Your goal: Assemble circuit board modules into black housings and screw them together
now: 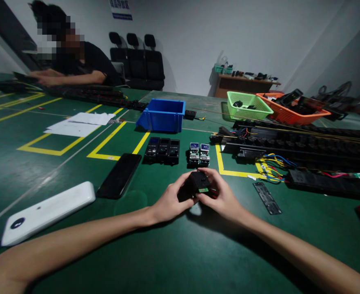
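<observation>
Both hands hold one small black box [200, 181] with a green-and-white label on its near edge, above the green table [180, 253]. My left hand [175, 196] grips its left side, fingers curled round it. On the right side, my right hand [221, 194] has its thumb and fingers wrapped around the box. Just beyond the hands stand two small circuit modules [199, 155] with blue-topped parts. Left of these lie three black housings [163, 150] side by side. A flat black plate [267, 198] rests to the right of my right hand.
A black phone [119, 175] and a white device [48, 213] lie at left. Farther back are a blue bin [164, 115], papers [80, 124], a green basket [249, 107] and an orange basket [293, 114]. Black rails with wires [290, 147] fill the right. A person sits far left.
</observation>
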`<state>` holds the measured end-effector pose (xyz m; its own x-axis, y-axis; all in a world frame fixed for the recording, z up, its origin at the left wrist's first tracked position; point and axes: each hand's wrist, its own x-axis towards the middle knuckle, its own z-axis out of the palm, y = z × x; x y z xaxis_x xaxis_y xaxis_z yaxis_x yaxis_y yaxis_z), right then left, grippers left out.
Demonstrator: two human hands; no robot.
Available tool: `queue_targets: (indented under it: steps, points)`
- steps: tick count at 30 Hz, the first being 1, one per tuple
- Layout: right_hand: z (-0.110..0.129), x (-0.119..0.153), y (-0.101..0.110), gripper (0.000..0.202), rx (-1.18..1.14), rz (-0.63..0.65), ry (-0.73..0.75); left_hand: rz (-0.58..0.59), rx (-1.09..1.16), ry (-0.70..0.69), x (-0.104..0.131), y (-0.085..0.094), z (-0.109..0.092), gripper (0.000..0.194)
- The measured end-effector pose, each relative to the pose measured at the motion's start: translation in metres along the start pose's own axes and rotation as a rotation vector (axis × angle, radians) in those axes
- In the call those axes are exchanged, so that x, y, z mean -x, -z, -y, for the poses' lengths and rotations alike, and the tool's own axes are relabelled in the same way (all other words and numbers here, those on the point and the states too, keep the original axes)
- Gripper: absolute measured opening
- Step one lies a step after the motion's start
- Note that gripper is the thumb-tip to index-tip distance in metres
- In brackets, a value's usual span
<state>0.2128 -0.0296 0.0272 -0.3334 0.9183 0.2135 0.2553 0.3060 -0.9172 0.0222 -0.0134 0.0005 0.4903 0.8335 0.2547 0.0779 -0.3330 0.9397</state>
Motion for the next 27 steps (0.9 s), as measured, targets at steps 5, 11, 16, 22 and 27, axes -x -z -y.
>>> queue_targets:
  steps: [5, 11, 16, 22, 27]
  points:
    - [-0.0026, 0.001, -0.0025, 0.057, 0.072, -0.021, 0.017, -0.022, -0.062, -0.007, 0.0012, 0.0004, -0.0022, 0.064]
    - [-0.0031, 0.003, -0.0048, 0.056, 0.127, -0.045, 0.052, -0.03, -0.107, 0.006, 0.0017, 0.0014, -0.0056, 0.062]
    - [-0.0031, 0.0031, -0.0054, 0.056, 0.126, -0.051, 0.065, -0.035, -0.113, 0.008, 0.0021, 0.0018, -0.0055, 0.064]
    - [-0.0078, 0.0026, -0.0053, 0.056, 0.094, -0.047, 0.045, -0.042, -0.118, -0.003, 0.0006, 0.002, -0.0046, 0.067]
    - [-0.0099, 0.0014, -0.0049, 0.049, 0.066, -0.049, 0.024, -0.026, -0.065, -0.017, -0.001, 0.0027, -0.0022, 0.074]
